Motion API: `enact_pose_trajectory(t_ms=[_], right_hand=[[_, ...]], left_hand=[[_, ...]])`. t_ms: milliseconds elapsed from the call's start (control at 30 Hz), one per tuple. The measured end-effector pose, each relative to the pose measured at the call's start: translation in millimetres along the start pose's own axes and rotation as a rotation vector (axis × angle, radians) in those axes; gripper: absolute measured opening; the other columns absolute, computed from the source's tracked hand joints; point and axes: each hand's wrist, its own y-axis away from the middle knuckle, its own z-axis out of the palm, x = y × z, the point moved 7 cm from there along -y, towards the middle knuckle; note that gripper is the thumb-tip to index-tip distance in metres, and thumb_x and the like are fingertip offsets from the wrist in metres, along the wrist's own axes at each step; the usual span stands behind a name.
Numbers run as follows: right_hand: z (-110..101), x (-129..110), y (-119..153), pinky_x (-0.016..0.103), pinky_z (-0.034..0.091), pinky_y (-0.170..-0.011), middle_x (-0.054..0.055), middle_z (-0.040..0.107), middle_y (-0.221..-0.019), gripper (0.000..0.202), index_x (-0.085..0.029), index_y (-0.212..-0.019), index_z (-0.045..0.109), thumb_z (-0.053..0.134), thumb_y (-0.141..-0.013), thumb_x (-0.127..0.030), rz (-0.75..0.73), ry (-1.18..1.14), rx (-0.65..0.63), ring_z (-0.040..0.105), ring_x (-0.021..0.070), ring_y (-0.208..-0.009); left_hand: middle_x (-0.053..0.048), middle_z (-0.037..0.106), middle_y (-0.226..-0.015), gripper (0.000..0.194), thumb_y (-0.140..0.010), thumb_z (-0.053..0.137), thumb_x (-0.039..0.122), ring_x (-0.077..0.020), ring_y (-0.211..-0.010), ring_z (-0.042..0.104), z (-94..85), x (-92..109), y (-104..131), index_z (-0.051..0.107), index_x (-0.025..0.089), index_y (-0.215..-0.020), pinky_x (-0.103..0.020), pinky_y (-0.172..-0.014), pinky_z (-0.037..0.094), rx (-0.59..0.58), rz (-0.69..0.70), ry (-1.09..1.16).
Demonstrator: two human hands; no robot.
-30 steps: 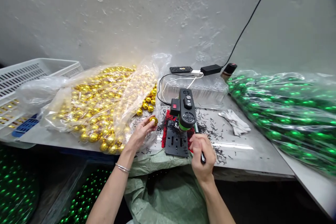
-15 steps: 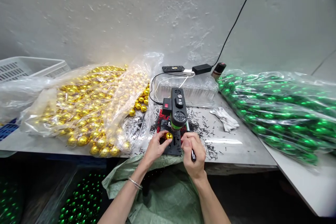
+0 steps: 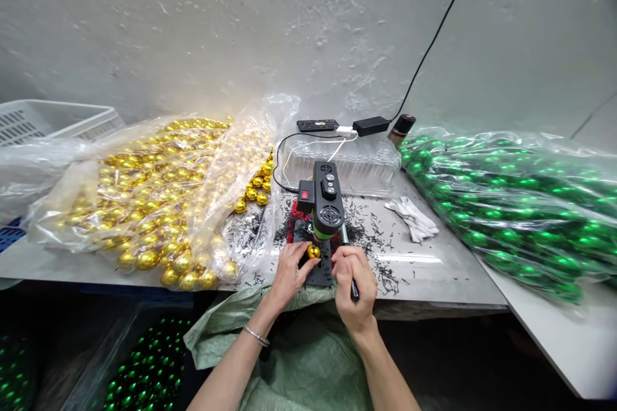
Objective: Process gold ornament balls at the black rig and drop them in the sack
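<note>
Between the thumb and fingers of my left hand is a shiny gold ball, held just below the head of a small black bench machine. The ball is over the machine's dark base plate. My right hand is wrapped round the black-ended lever handle on the machine's right side. A red switch sits on the machine's left, with a black cable running from it. What touches the ball from above is hidden by the machine head.
Clear bags of gold balls lie left, and bagged green balls right. Behind stand a clear plastic tray and a black power adapter. A white glove and black scraps lie on the table. Green sacking hangs in front.
My left hand and the gold ball have shifted slightly right, and the ball has tilted. My right hand stays on the lever handle, almost unmoved.
</note>
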Motion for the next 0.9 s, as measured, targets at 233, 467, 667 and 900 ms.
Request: enact_pose_trajectory(t_ms=[233,467,667,900], right_hand=[[11.2,16.6,23.3,0.033,0.049,-0.066,0.003,0.053,-0.076,0.020,-0.020,-0.077,0.049,0.038,-0.092,-0.011,-0.182,0.046,0.006,0.054,0.0156,-0.071],[15.3,25.6,31.5,0.038,0.049,-0.080,0.001,0.050,-0.076,0.023,-0.021,-0.078,0.045,0.033,-0.096,-0.015,-0.181,0.079,0.055,0.052,0.0143,-0.072],[18.0,24.9,33.5,0.035,0.049,-0.077,-0.001,0.050,-0.072,0.024,-0.022,-0.073,0.046,0.037,-0.095,-0.016,-0.221,0.051,0.059,0.053,0.0135,-0.068],[-0.8,1.2,-10.4,0.027,0.041,-0.062,0.001,0.051,-0.075,0.027,-0.021,-0.070,0.045,0.039,-0.094,-0.010,0.030,-0.025,0.056,0.052,0.0129,-0.069]], left_hand=[[-0.011,0.068,-0.110,0.032,-0.090,0.061,0.037,-0.0256,-0.103,0.062,2.4,-4.7,2.1,0.066,0.020,-0.116,-0.045,-0.094,0.048,0.011,-0.008,-0.029],[-0.012,0.069,-0.108,0.030,-0.089,0.064,0.034,-0.0256,-0.101,0.062,1.3,-1.1,1.3,0.067,0.018,-0.114,-0.044,-0.093,0.049,0.031,0.016,-0.019],[-0.012,0.069,-0.108,0.029,-0.089,0.063,0.032,-0.0264,-0.100,0.062,1.0,-0.4,-2.0,0.066,0.016,-0.113,-0.045,-0.092,0.049,0.005,0.028,-0.020],[-0.013,0.067,-0.116,0.034,-0.087,0.062,0.028,-0.0274,-0.109,0.060,0.0,0.0,10.2,0.062,0.017,-0.119,-0.049,-0.099,0.046,-0.021,0.005,0.041]])
